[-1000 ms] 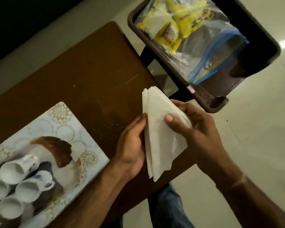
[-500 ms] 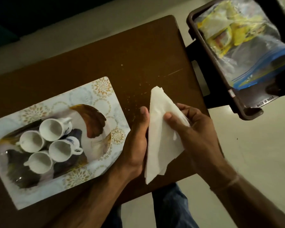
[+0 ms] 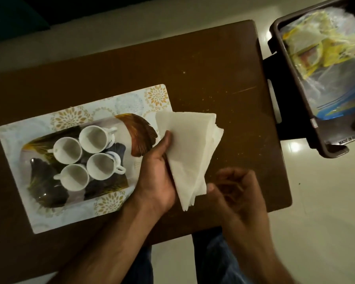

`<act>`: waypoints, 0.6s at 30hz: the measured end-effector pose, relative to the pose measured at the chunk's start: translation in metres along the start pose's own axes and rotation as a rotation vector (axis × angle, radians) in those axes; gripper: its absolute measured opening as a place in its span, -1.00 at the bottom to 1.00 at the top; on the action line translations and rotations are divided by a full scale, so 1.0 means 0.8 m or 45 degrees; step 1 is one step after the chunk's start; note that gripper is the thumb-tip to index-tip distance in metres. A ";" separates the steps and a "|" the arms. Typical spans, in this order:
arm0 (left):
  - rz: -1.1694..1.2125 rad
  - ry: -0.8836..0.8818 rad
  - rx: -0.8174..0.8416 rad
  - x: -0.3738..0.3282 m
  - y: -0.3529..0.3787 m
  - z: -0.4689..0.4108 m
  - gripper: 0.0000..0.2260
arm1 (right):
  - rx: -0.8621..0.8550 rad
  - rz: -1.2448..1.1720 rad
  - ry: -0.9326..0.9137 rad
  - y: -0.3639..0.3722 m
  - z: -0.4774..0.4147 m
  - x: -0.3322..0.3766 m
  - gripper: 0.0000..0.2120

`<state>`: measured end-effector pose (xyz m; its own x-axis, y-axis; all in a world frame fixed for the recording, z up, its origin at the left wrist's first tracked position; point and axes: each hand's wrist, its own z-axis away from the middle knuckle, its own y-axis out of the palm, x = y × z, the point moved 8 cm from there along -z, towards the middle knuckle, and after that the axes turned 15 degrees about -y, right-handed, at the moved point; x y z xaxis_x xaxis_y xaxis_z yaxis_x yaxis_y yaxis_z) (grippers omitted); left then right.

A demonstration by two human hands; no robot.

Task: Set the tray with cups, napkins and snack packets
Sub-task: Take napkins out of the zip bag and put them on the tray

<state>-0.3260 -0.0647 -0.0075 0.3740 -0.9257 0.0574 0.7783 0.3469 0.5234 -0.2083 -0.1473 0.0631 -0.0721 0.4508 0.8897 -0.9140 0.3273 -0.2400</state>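
A patterned rectangular tray (image 3: 55, 214) lies on the left of the brown table (image 3: 193, 68). Several white cups (image 3: 92, 138) stand together in its middle. My left hand (image 3: 158, 171) holds a stack of white napkins (image 3: 191, 148) folded into a triangle, just right of the tray's right edge. My right hand (image 3: 238, 193) is blurred, fingers curled, just off the napkins' lower corner with nothing in it. Yellow snack packets (image 3: 316, 48) lie in a clear plastic bag on a dark stool at the upper right.
The dark plastic stool (image 3: 332, 152) stands off the table's right end, with a blue-striped zip bag (image 3: 340, 107) on it. Pale floor tiles (image 3: 326, 201) lie to the right. My knees in jeans (image 3: 213, 255) show below the table's front edge.
My right hand has let go of the napkins and drawn back toward me. My left hand has carried the napkins left, next to the tray. The view has shifted left.
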 end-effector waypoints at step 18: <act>-0.147 0.057 -0.176 -0.020 -0.028 -0.006 -0.55 | 0.232 0.054 0.046 0.069 0.007 0.000 -0.84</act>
<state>-0.3469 -0.0572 -0.0239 0.2979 -0.9540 -0.0354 0.8780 0.2592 0.4023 -0.2611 -0.1341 0.0523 -0.1004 0.4915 0.8651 -0.9678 0.1534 -0.1995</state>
